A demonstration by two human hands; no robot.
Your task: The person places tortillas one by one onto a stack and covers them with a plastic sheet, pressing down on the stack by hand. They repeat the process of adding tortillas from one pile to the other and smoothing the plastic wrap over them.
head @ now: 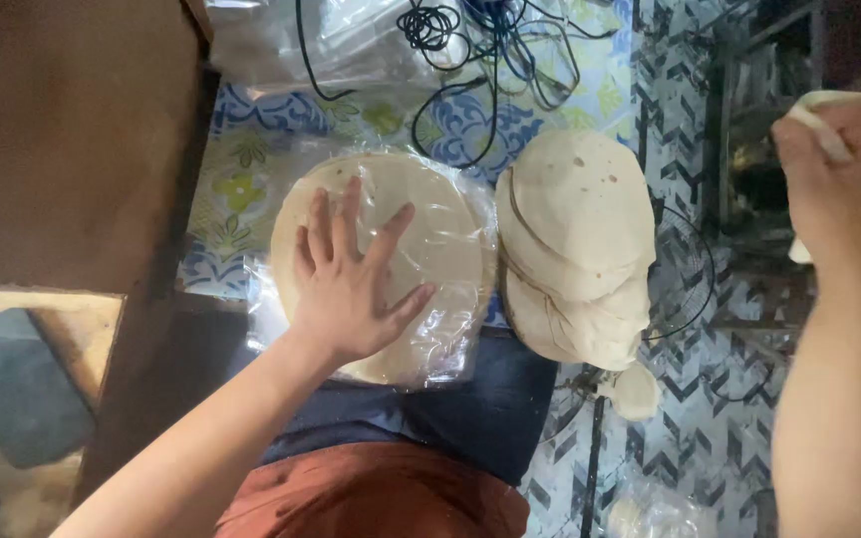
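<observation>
The patterned mat is carrying a bagged stack of flatbreads near its front edge; an unbagged pile of flatbreads is lying just right of it. The left hand is pressing flat, fingers spread, on the bag. The right hand, well apart rightward, is closing around a pale piece.

Zigzag-tiled floor w/ floral mat, dark wood furniture at left, dim light.
</observation>
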